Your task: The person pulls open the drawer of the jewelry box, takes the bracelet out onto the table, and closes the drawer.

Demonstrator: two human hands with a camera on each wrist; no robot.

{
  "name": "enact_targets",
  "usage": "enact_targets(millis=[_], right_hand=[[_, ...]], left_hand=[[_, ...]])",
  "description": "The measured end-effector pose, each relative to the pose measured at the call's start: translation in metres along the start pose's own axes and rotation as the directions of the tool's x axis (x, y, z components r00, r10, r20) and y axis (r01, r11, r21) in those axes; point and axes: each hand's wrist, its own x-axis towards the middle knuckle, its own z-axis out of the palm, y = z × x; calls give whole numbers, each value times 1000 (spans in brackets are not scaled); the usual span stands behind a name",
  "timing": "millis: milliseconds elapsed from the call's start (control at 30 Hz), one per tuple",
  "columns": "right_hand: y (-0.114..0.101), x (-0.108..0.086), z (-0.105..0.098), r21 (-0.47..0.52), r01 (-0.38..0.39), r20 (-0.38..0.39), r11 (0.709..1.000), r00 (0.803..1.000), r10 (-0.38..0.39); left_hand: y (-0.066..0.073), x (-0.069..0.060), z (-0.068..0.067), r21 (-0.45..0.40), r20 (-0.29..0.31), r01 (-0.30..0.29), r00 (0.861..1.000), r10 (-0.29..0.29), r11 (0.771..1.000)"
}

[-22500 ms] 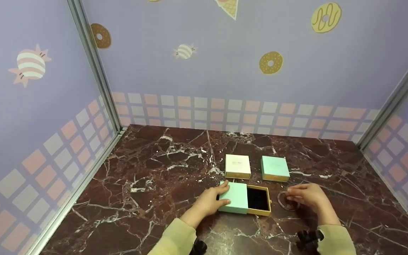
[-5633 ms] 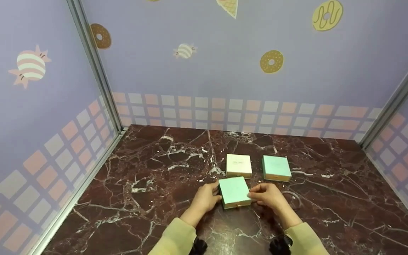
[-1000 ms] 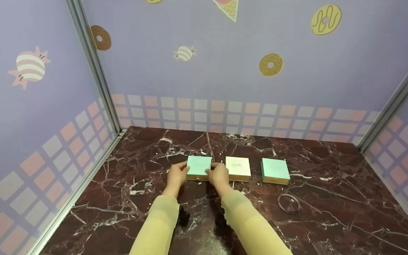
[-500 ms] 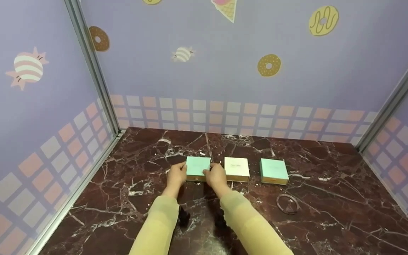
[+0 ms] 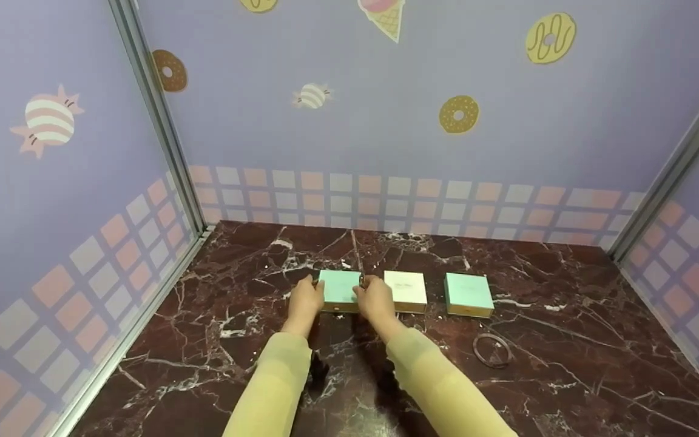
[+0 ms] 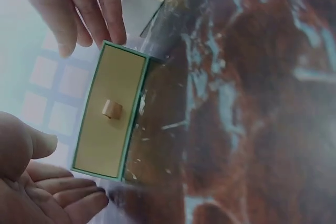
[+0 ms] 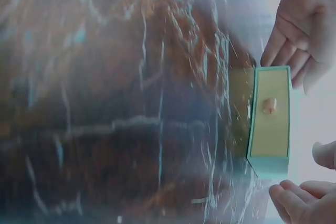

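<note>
Head view: leftmost mint box (image 5: 340,286) lies between the hands (image 5: 306,301) (image 5: 377,298).

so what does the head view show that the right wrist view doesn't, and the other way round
Only the head view: the ring, the cream box, the right mint box, the sleeves and the wall prints.

Only the right wrist view: the palm side of the left hand.

Both: the left mint box, its knob (tiny from the head), the left and right hands, and the marble table.
</note>
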Motion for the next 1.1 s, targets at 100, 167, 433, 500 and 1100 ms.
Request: enact_targets(millis=[100,167,433,500,1100], right_hand=[[7,3,-8,36,8,-67,999,998,-6],[12,6,-13,61,12,-109,998,994,-5],[35,14,-38,163,12,-249,987,968,29],[42,16,-46,171,8,-281,985,959,41],[89,14,-60,219,-105,-265,970,950,163]], left_hand=[[8,-1,2,14,-22,-1,1000,2,1000],[14,-2,6,3,-42,-20,999,21,1000],[46,-8,33,-103,-92,-181,981,171,978],[53,-10,41,-109,-89,-211,975,202,971],[76,-19,98,11,111,-239,965,236,971]])
